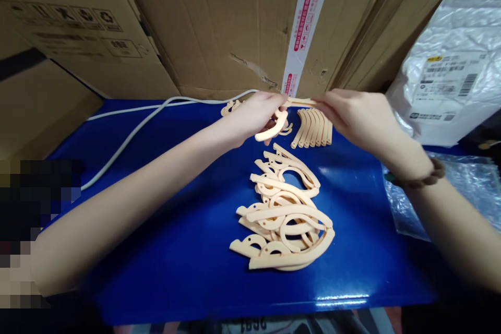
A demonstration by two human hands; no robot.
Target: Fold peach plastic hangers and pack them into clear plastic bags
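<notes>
My left hand (260, 112) is closed around a cream plastic folding hanger part (274, 128), whose curved end hangs below the fingers. My right hand (348, 115) pinches a slim cream hanger arm (301, 102) that spans the gap to the left hand. Whether the two pieces are joined is hidden by the fingers. Beneath the hands lies an overlapping pile of folded cream hangers (291, 214). A neat row of several curved hanger arms (311, 128) sits behind the pile, close to my right hand. Small hook pieces (230, 108) show partly behind my left wrist.
The blue table (176, 250) is backed by a cardboard box (219, 36), with another box (86, 26) at left. A white cable (129, 141) curves across the left side. At right are a white plastic bag (446, 73) and clear plastic wrap (469, 188).
</notes>
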